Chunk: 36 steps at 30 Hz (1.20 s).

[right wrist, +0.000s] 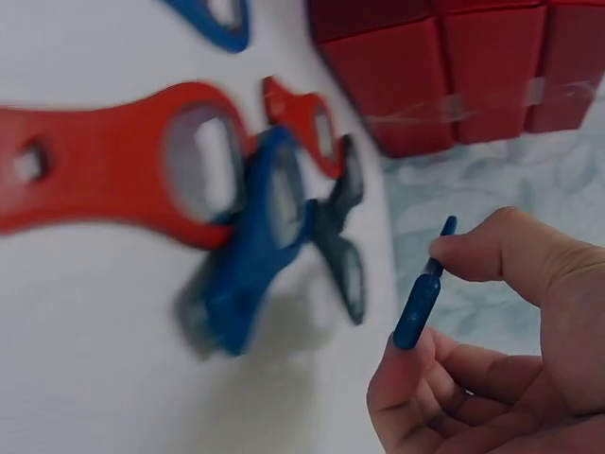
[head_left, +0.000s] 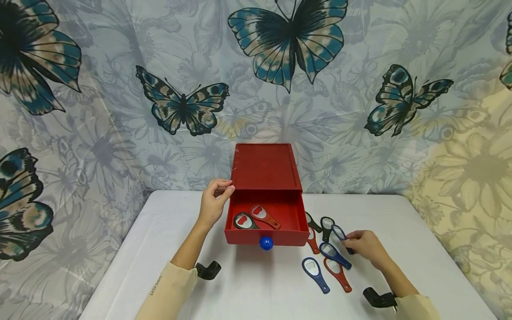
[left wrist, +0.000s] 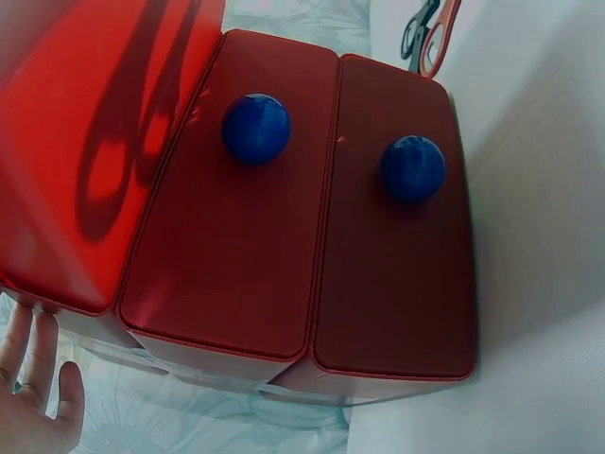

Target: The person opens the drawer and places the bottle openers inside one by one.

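Observation:
A red drawer box [head_left: 264, 166] stands with its top drawer [head_left: 265, 238] pulled out. Inside that drawer lie a black bottle opener [head_left: 237, 221] and a red bottle opener [head_left: 273, 221]. My left hand [head_left: 214, 202] is at the box's left side; in the left wrist view its straight fingers [left wrist: 40, 355] touch the drawer's side. My right hand [head_left: 367, 246] pinches a blue bottle opener [right wrist: 416, 310] between thumb and fingers, edge-on in the right wrist view. It is above other openers, including a blue one [head_left: 335, 254] and a red one [head_left: 338, 274].
Another blue bottle opener [head_left: 316, 274] lies nearest the front of the white table [head_left: 260, 289]. Black openers and a red opener [head_left: 313, 241] lie close by the box's right side. Two closed drawers with blue knobs [left wrist: 256, 129] sit below the open one. A butterfly-patterned cloth [head_left: 192, 155] hangs behind.

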{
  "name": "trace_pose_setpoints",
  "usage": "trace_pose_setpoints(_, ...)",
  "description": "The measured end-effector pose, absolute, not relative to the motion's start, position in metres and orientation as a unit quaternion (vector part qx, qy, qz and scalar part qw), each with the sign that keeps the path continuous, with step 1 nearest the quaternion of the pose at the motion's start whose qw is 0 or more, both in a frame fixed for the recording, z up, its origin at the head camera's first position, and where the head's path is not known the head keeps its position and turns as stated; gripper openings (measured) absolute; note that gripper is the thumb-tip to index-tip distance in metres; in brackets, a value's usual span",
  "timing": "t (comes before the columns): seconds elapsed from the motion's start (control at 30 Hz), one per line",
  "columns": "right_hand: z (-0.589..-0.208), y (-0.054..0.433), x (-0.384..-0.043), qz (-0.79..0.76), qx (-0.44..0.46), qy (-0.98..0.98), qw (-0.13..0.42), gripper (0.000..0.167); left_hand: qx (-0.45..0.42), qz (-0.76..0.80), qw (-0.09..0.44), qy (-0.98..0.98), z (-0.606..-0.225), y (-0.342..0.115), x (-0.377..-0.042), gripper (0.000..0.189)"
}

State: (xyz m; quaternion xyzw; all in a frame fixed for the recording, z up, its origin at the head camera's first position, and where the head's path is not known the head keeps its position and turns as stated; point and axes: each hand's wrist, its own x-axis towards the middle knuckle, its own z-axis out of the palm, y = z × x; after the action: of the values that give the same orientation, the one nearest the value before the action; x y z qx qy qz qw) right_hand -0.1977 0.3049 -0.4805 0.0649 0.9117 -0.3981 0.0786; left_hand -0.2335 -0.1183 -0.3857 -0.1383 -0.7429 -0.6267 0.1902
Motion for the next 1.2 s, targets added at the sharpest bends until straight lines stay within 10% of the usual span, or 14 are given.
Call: trace_pose_setpoints(1.2,-0.347,0.255,-0.207,-0.41,-0.074,0.908,-0.041,0.036,-0.134,-0.625,0.191,-0.745,-0.385,-0.118,-0.233,0.02)
